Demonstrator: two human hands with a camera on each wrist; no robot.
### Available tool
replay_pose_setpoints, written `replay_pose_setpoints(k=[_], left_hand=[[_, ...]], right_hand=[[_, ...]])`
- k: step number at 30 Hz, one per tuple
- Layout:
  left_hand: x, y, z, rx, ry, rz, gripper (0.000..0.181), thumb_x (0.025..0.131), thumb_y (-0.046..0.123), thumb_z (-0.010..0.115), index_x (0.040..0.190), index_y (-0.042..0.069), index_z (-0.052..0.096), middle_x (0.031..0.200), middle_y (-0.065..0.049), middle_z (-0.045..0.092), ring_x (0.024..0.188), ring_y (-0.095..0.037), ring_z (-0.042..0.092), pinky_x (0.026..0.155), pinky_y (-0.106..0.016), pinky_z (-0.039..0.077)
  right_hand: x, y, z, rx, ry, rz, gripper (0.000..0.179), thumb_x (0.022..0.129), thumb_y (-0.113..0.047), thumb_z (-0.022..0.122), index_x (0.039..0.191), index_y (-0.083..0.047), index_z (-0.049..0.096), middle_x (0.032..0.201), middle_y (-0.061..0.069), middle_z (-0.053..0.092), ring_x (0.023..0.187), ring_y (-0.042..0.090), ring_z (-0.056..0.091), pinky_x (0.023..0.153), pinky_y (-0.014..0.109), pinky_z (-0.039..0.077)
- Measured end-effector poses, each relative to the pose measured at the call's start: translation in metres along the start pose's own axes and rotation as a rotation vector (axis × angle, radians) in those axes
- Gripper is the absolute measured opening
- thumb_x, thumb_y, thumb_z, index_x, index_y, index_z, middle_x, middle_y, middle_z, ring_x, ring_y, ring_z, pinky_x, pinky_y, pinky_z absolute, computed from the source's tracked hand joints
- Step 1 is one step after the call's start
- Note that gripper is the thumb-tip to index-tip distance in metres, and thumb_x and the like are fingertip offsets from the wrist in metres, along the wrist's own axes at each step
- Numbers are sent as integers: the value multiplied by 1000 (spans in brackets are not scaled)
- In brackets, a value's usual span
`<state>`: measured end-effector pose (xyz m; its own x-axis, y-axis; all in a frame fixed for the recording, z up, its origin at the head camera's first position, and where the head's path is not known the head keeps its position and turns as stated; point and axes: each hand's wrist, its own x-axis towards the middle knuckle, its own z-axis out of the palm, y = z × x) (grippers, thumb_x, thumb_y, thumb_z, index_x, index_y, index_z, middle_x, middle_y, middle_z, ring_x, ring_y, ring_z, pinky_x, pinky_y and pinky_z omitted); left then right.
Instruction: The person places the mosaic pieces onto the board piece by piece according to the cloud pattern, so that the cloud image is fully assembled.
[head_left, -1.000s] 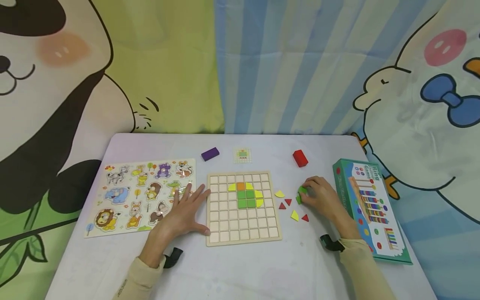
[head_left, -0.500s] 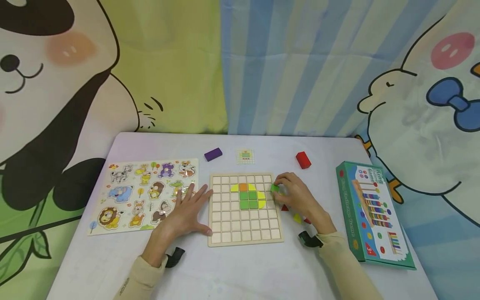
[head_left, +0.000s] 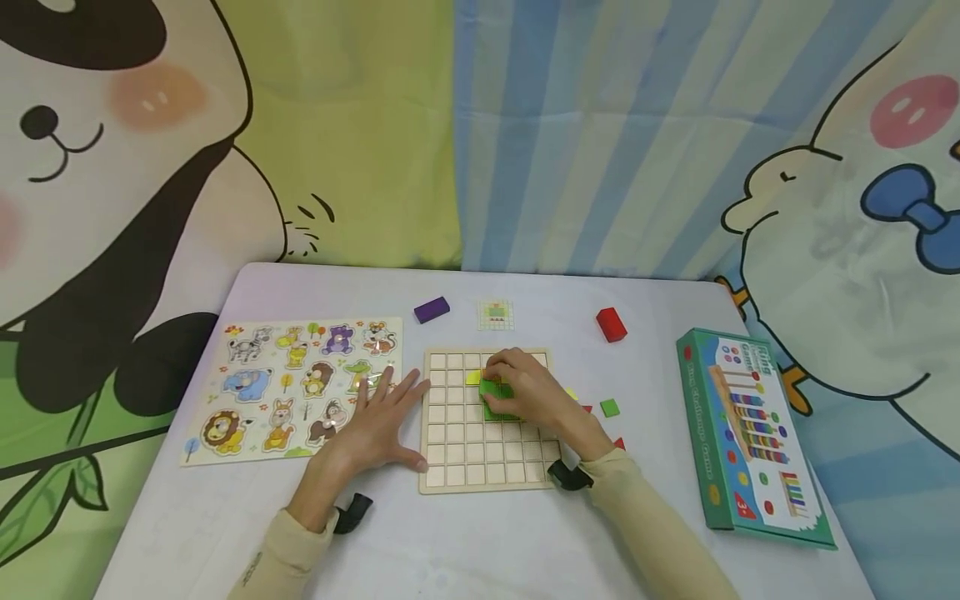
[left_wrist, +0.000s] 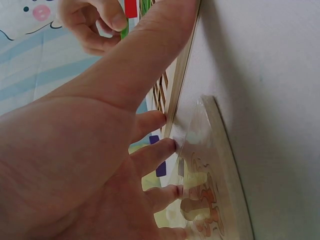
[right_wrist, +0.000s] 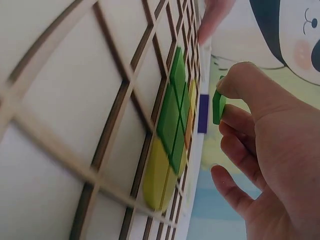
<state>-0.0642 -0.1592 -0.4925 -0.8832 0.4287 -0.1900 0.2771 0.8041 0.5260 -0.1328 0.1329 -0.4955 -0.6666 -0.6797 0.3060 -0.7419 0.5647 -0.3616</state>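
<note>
My right hand (head_left: 528, 392) is over the wooden grid board (head_left: 457, 458), pinching a green square tile (right_wrist: 218, 102) between thumb and index finger. In the right wrist view the tile is held on edge, apart from the board. Below it, several green tiles (right_wrist: 170, 117) and yellow rounded-corner tiles (right_wrist: 159, 175) sit in the grid cells; the hand hides most of them from the head camera. My left hand (head_left: 378, 425) lies with fingers spread along the board's left edge, its thumb at the lower left and its other fingers overlapping the animal puzzle (head_left: 213, 400).
Right of the board lie a loose green tile (head_left: 610, 407) and red triangles (head_left: 619, 443), some partly hidden by the right arm. Behind the board are a purple block (head_left: 431, 310), a small pattern card (head_left: 497, 315) and a red block (head_left: 611, 325). A green toy box (head_left: 757, 442) stands far right.
My right hand has picked up a green tile from the pieces on the right and carried it left over the board. The left hand has stayed at the board's edge.
</note>
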Motion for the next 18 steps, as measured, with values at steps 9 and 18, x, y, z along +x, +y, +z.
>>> replay_pose_setpoints(k=[9,18], left_hand=[[0,1,0,9,2,11,124,58,52,92,159,11,32,169,-16,21,155,-51,3,118,-76,-7],[1,-1,0,11,-10,-6,125,59,52,92,160,13,31,170,-14,20,155,-49,2,118,-76,-5]], right_hand=[[8,-6,11,40,-76,-11,21,89,-23,76,103,-8,75,115,4,66,105,18,57,90,31,52],[8,-6,16,33,-60,-47,22,89,-20,77,105,-6,75,116,7,66,108,21,59,95,35,52]])
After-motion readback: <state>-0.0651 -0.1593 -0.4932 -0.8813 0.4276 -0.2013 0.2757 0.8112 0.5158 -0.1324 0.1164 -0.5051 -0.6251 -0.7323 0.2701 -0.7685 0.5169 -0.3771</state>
